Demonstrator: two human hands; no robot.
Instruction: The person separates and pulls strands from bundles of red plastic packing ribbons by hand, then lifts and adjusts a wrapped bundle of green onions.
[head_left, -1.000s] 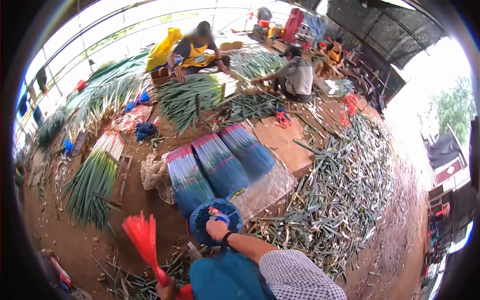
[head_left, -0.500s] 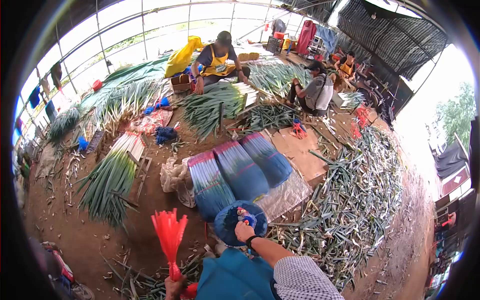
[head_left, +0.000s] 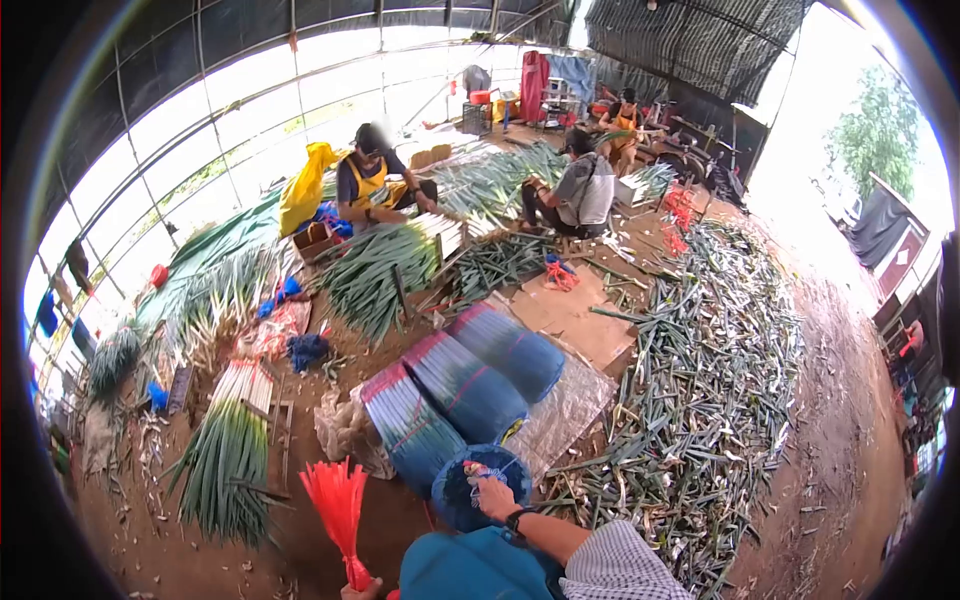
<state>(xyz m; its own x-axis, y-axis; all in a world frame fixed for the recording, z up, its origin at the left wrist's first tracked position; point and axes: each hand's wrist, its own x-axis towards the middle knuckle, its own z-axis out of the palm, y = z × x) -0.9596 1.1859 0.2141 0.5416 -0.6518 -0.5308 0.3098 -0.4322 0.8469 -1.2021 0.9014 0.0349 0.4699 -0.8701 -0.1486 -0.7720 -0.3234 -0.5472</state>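
My left hand [head_left: 362, 590], low at the bottom edge, is closed around the gathered end of a bunch of red plastic strips [head_left: 335, 500], which fan out upward. My right hand [head_left: 494, 498], with a dark watch on the wrist, is over a round blue tub [head_left: 447, 492]. Its fingers are closed at a small blue, white and reddish item [head_left: 487, 472] that I cannot make out clearly. Just beyond the tub lie three leek bundles [head_left: 468, 375] side by side, their green ends in blue wrapping and their white stalks tied with red.
A big heap of leek trimmings [head_left: 700, 420] covers the ground at right. Loose leeks [head_left: 228, 455] rest at a wooden rack on the left. One person [head_left: 375, 185] in a yellow apron sits among leeks; another [head_left: 580, 190] crouches nearby, and a third is farther back.
The view has shifted, so the scene sits farther left. My right hand stays at the tub, its fingers still closed. The red strips in my left hand appear lower and more spread.
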